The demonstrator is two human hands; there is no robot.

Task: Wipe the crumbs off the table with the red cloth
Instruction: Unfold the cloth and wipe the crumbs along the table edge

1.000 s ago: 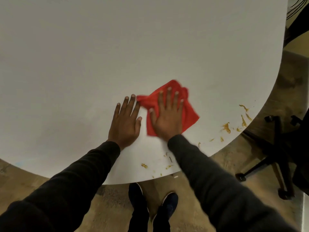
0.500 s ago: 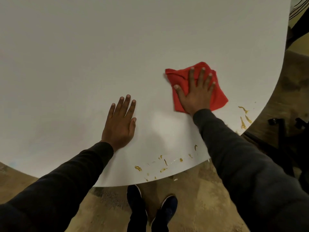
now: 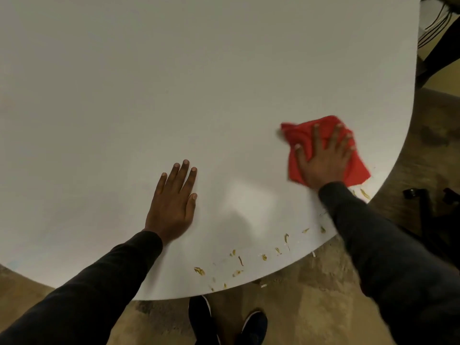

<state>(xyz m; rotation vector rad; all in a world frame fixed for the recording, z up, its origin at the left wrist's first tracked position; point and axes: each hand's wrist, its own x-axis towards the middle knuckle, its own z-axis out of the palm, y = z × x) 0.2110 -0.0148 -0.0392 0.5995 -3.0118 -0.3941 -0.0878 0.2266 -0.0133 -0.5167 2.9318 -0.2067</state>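
The red cloth (image 3: pixel 302 138) lies crumpled on the white round table (image 3: pixel 174 83), close to its right edge. My right hand (image 3: pixel 323 158) presses flat on the cloth with fingers spread. My left hand (image 3: pixel 174 202) rests flat on the bare tabletop to the left, fingers apart, holding nothing. Several yellow crumbs (image 3: pixel 239 260) are scattered along the near rim of the table, and a few more crumbs (image 3: pixel 364 193) sit just below the cloth at the right edge.
Under the table's near edge my two dark shoes (image 3: pixel 224 322) stand on a brown floor. A black chair base with castors (image 3: pixel 428 202) is at the right, and dark cables (image 3: pixel 438 21) hang at the top right corner.
My right hand slid the cloth from beside my left hand out to the right, first up and away, then down toward the right edge. The crumbs there are fewer. My left hand stayed put.
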